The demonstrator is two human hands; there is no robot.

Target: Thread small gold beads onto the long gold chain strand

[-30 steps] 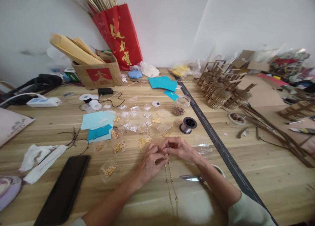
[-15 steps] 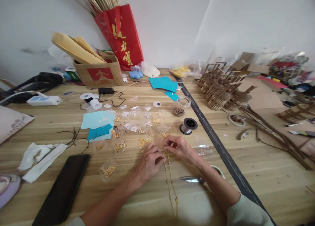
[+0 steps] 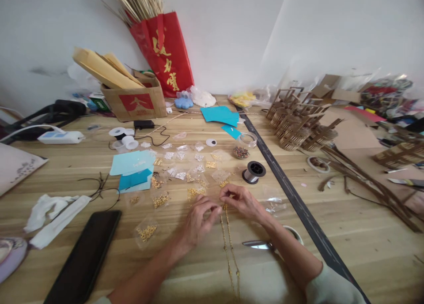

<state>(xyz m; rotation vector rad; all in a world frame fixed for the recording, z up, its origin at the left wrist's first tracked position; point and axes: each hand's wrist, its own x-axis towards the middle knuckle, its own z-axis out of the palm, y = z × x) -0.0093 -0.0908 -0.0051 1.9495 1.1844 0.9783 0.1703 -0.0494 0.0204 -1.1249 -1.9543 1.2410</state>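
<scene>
Fingertips parted, a gold chain [image 3: 225,247] strung below them.
Together a second ago, the left grip [image 3: 200,218] and right grip [image 3: 243,201] now stand apart, each seemingly pinching a strand, so the ends look unjoined; the chain lies nearer than the wire spool [image 3: 254,172], to its left. Beyond the spool, the red bag's [image 3: 180,54] gold characters end 力寶.

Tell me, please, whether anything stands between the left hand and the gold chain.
Nothing visible does: one strand of the gold chain reaches up to the left hand at its fingertips; the exact contact is too small to make out.
</scene>
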